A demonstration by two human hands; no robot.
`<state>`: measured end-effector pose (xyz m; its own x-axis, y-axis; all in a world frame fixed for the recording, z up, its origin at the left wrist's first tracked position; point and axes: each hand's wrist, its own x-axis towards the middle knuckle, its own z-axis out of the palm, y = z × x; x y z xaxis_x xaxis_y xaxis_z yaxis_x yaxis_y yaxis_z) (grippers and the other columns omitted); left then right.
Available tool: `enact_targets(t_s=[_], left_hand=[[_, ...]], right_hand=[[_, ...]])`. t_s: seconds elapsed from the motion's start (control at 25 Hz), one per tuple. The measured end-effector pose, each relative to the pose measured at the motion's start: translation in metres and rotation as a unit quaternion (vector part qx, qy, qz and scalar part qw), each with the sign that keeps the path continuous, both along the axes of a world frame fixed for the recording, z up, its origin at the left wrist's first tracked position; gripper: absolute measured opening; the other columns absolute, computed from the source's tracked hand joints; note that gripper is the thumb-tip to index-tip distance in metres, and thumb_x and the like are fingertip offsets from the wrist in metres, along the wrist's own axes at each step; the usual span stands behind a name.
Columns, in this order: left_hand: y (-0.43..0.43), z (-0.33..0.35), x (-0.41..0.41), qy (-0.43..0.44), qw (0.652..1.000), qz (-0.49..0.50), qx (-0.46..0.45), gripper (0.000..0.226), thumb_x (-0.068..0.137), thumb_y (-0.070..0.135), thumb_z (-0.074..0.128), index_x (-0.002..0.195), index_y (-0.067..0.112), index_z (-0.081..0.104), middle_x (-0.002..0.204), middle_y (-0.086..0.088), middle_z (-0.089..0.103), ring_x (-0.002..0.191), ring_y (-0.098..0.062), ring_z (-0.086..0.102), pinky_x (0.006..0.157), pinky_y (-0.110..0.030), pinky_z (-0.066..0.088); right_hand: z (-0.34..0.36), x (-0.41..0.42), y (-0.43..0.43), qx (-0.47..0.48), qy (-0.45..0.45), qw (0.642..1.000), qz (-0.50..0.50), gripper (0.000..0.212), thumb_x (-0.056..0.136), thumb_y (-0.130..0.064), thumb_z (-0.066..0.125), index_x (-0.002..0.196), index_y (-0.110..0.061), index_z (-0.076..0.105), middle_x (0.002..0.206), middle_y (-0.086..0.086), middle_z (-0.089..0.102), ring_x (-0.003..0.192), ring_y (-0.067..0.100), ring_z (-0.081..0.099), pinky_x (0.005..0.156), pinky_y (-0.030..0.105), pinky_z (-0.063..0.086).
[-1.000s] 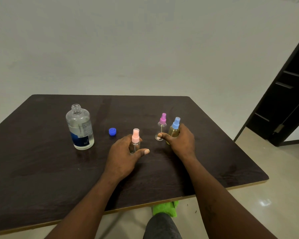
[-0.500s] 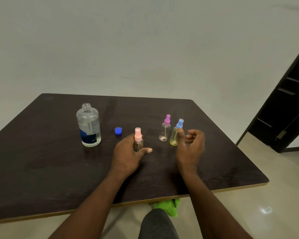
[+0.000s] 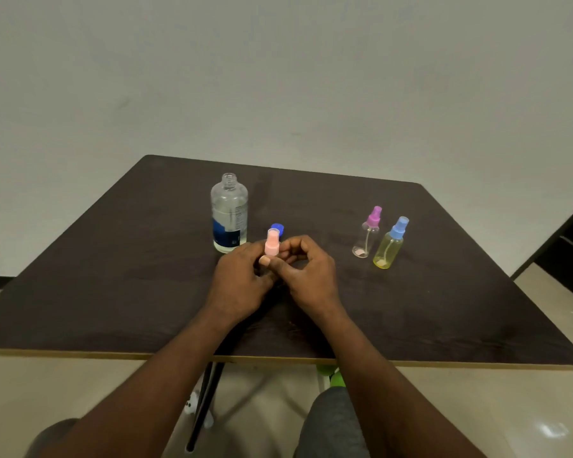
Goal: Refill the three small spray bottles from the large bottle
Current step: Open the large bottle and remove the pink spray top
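Note:
The pink-capped spray bottle (image 3: 272, 242) stands at the middle of the dark table (image 3: 113, 292); only its cap shows above my fingers. My left hand (image 3: 240, 276) grips its body, and my right hand (image 3: 306, 272) pinches it just below the cap. Behind them the large clear bottle (image 3: 229, 213) stands uncapped, partly filled, with a blue label. Its blue cap (image 3: 278, 229) lies just right of it, half hidden by the pink cap. To the right stand the purple-capped spray bottle (image 3: 368, 233), nearly empty, and the blue-capped one (image 3: 391, 244) holding yellowish liquid.
The table's front edge (image 3: 278, 358) runs just above my knees. A dark door frame (image 3: 569, 239) stands at the far right. Green footwear (image 3: 333, 375) and table legs show under the table on the pale floor.
My right hand left the blue-capped bottle and moved left onto the pink-capped bottle beside my left hand. The camera view shifted, so the table's objects appear further right.

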<state>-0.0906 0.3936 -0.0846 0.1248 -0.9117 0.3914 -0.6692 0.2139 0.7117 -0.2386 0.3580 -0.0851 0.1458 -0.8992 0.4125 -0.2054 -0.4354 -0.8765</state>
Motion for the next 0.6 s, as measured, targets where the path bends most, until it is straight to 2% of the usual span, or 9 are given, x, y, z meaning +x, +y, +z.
enact_targets(t_s=[0.16, 0.24, 0.36, 0.48, 0.6], left_hand=[[-0.003, -0.004, -0.001, 0.051, 0.999, -0.008, 0.016, 0.046, 0.08, 0.022, 0.085, 0.116, 0.038, 0.062, 0.089, 0.023, 0.069, 0.085, 0.008, 0.065, 0.066, -0.01, 0.048], [-0.003, -0.005, 0.0, 0.071, 0.997, -0.012, 0.018, 0.05, 0.077, 0.023, 0.087, 0.116, 0.039, 0.06, 0.089, 0.022, 0.07, 0.085, 0.008, 0.066, 0.067, -0.01, 0.05], [-0.003, -0.006, 0.0, 0.072, 0.997, -0.008, 0.018, 0.053, 0.077, 0.026, 0.087, 0.12, 0.04, 0.057, 0.094, 0.021, 0.07, 0.088, 0.008, 0.066, 0.07, -0.009, 0.048], [-0.005, -0.008, 0.002, 0.071, 0.997, -0.008, 0.02, 0.059, 0.079, 0.029, 0.086, 0.127, 0.041, 0.054, 0.099, 0.025, 0.067, 0.095, 0.012, 0.063, 0.074, -0.008, 0.046], [-0.006, -0.01, 0.004, 0.069, 0.997, -0.015, 0.021, 0.06, 0.078, 0.029, 0.088, 0.127, 0.041, 0.056, 0.101, 0.024, 0.068, 0.095, 0.012, 0.063, 0.074, -0.009, 0.047]], right_hand=[[0.004, 0.005, -0.01, -0.001, -0.012, 1.0, 0.025, 0.025, 0.079, -0.023, 0.091, 0.09, -0.016, 0.071, 0.087, -0.004, 0.073, 0.085, 0.013, 0.069, 0.082, 0.031, 0.056], [0.002, 0.005, -0.012, 0.013, -0.017, 0.999, 0.048, 0.018, 0.085, -0.022, 0.087, 0.089, -0.02, 0.069, 0.089, -0.002, 0.071, 0.085, 0.015, 0.069, 0.079, 0.036, 0.057], [-0.001, 0.002, -0.015, 0.034, -0.04, 0.995, 0.08, 0.011, 0.091, -0.02, 0.08, 0.1, -0.017, 0.073, 0.097, 0.002, 0.071, 0.083, 0.019, 0.069, 0.068, 0.032, 0.054], [-0.003, 0.002, -0.015, 0.008, -0.022, 0.995, 0.094, 0.019, 0.095, -0.025, 0.075, 0.114, -0.021, 0.076, 0.108, -0.005, 0.072, 0.098, 0.016, 0.072, 0.072, 0.026, 0.055], [-0.001, 0.003, -0.013, 0.047, -0.069, 0.994, 0.074, 0.029, 0.086, -0.032, 0.083, 0.111, -0.029, 0.069, 0.107, 0.001, 0.074, 0.1, 0.025, 0.073, 0.077, 0.039, 0.06]])
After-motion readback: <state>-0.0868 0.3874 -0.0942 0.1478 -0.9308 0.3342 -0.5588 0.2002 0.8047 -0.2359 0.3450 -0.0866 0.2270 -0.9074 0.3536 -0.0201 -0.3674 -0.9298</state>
